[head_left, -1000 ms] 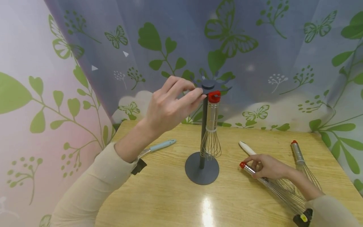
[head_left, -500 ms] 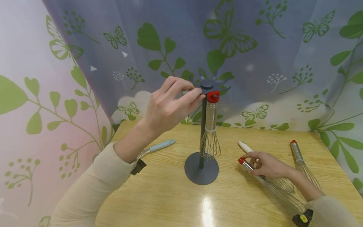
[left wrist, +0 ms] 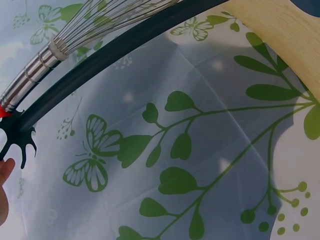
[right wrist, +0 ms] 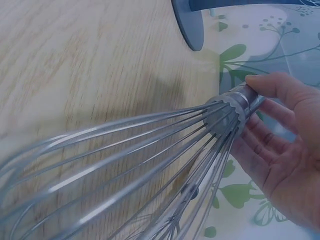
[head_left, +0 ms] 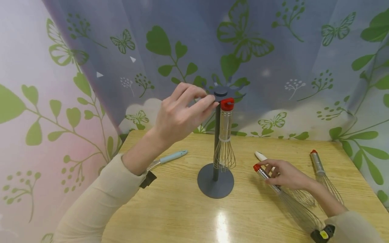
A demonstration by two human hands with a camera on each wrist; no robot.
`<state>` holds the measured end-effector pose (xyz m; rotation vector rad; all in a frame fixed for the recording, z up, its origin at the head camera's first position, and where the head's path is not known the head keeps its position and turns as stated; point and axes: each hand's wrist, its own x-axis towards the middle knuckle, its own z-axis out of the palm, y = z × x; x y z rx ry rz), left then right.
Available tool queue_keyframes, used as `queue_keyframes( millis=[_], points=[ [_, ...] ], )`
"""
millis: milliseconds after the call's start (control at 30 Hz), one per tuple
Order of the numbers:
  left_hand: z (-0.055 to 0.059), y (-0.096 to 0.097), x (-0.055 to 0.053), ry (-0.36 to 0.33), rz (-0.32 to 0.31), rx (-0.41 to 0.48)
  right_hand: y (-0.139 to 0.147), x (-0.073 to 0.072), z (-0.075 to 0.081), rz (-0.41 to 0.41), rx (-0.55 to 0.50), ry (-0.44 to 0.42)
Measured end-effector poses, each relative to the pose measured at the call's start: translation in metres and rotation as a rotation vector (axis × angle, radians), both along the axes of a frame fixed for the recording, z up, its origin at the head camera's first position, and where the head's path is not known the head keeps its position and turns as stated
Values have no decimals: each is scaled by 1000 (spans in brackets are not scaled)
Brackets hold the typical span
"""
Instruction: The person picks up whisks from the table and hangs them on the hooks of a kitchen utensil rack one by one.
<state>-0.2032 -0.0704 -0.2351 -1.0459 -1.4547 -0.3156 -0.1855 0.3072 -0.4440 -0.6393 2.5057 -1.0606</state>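
A dark grey rotating hook rack [head_left: 216, 145] stands on the table, with prongs fanning out at its top. From one prong hangs a steel whisk [head_left: 225, 126] with a red cap loop, wires down. My left hand [head_left: 179, 113] is raised at the rack's top, thumb and fingertips pinching a prong left of that whisk; in the left wrist view a fingertip meets the prong's end. My right hand [head_left: 288, 175] holds a second red-capped whisk [right wrist: 220, 120] by its steel handle, tilted with the cap end raised and the wires toward the lower right.
Another red-capped whisk [head_left: 317, 163] lies at the table's right. A white-handled whisk [head_left: 260, 156] lies partly behind my right hand. To the left, a light blue-handled whisk [head_left: 174, 156] is partly covered by my left forearm. A patterned curtain [head_left: 267, 84] closes off the back.
My right hand has raised its whisk off the table a little, the red cap moving up and to the left. My left hand stays at the rack's prong.
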Motion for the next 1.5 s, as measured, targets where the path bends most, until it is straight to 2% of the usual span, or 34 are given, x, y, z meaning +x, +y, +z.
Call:
queue_keyframes(
  millis=[333,833,1300,1500],
  points=[
    [0,-2,-1,4,-1,-7,-4,2,5,3,-33,85],
    [0,-2,0,9,11,-6,-13,9,17,-78,-51,187],
    [-2,0,0,8,7,6,-20,12,24,-133,-98,218],
    [-2,1,0,4,5,8,-25,15,27,-129,-125,263]
  ],
)
